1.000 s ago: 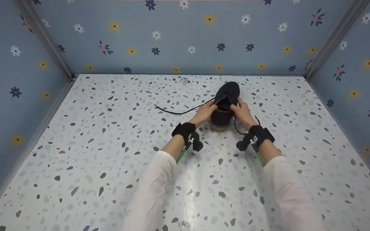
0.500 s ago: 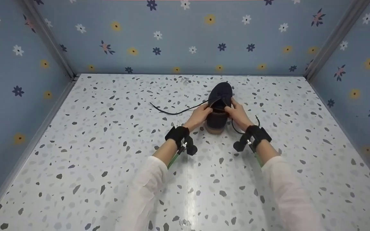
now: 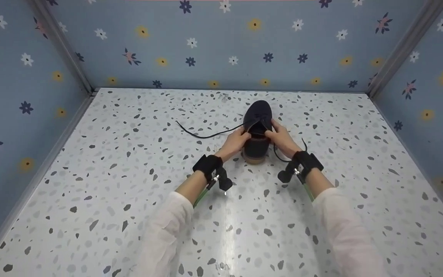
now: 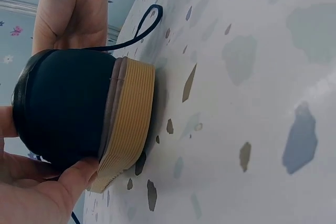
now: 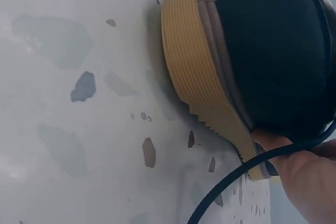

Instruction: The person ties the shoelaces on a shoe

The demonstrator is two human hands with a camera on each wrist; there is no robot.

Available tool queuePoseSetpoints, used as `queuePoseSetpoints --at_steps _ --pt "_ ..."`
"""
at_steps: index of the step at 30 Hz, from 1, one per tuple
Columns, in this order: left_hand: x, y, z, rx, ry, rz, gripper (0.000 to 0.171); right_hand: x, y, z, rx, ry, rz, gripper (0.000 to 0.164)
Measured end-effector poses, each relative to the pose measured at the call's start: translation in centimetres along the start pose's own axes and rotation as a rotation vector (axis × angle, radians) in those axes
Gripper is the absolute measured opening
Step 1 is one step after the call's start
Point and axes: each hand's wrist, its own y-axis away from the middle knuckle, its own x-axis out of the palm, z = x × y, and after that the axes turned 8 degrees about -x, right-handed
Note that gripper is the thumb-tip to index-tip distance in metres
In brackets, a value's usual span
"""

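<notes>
Shoe: dark, with a tan sole (image 4: 131, 108); the shoe (image 3: 257, 146) is just right of centre in the head view, upright on the tabletop (image 3: 129, 184), toe to the top of the frame and heel to the bottom.
Left hand: the left hand (image 3: 233, 144) grips the shoe's left side, part closed, thumb at the rim of the opening and fingers along the outside.
Right hand: the right hand (image 3: 285, 141) matches it on the right side, likewise part closed on the shoe.
Left lace: the left lace (image 3: 202, 137) trails in a curve towards the centre-left of the frame.
Right lace: the right lace (image 3: 276, 154) loops down beside the heel and passes the right wrist.
Wrists: a black strap (image 3: 209, 164) on the left and another (image 3: 307, 161) on the right, above white sleeves (image 3: 165, 223).
Backdrop: a blue flowered wall (image 3: 221, 46) across the top of the frame.
</notes>
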Motion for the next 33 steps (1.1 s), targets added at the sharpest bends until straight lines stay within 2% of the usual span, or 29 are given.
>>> queuePoseSetpoints --at_steps 5,7,9,12,13,15,16,19,22,28,33 --pt "-0.1 0.2 0.4 -0.03 0.004 -0.012 0.023 0.4 0.0 0.0 0.022 0.057 0.021 0.059" --pt "-0.2 0.1 0.8 -0.016 0.0 -0.02 0.027 0.5 -0.1 -0.3 0.022 0.069 0.028 0.06" --pt "-0.2 0.3 0.9 -0.02 -0.009 -0.026 0.03 0.6 -0.4 -0.7 0.015 0.025 0.029 0.059" --pt "-0.4 0.7 1.0 -0.016 0.009 -0.039 0.034 0.6 -1.1 -1.9 -0.012 -0.097 0.051 0.06" --pt "-0.5 1.0 0.8 -0.035 0.001 -0.045 0.033 0.7 -1.2 -2.1 -0.015 -0.111 0.057 0.06" --pt "-0.6 1.3 0.7 -0.022 0.012 -0.058 0.032 0.8 -1.3 -2.3 -0.015 -0.14 0.06 0.06" --pt "-0.7 1.5 0.7 -0.014 0.016 -0.063 0.031 0.9 -1.4 -2.4 -0.01 -0.119 0.065 0.06" --pt "-0.8 1.9 0.7 0.01 0.01 -0.077 0.027 1.3 -0.9 -1.7 0.009 -0.072 0.053 0.06" --pt "-1.0 2.2 0.9 0.027 -0.004 -0.095 0.021 1.6 -0.3 -0.9 0.017 -0.092 0.074 0.06" --pt "-1.3 2.9 1.0 0.03 -0.037 -0.109 0.024 2.0 0.4 0.2 0.005 -0.156 0.144 0.06" --pt "-1.5 3.5 1.1 0.039 -0.04 -0.122 0.02 2.4 0.5 0.2 -0.007 -0.185 0.138 0.06"
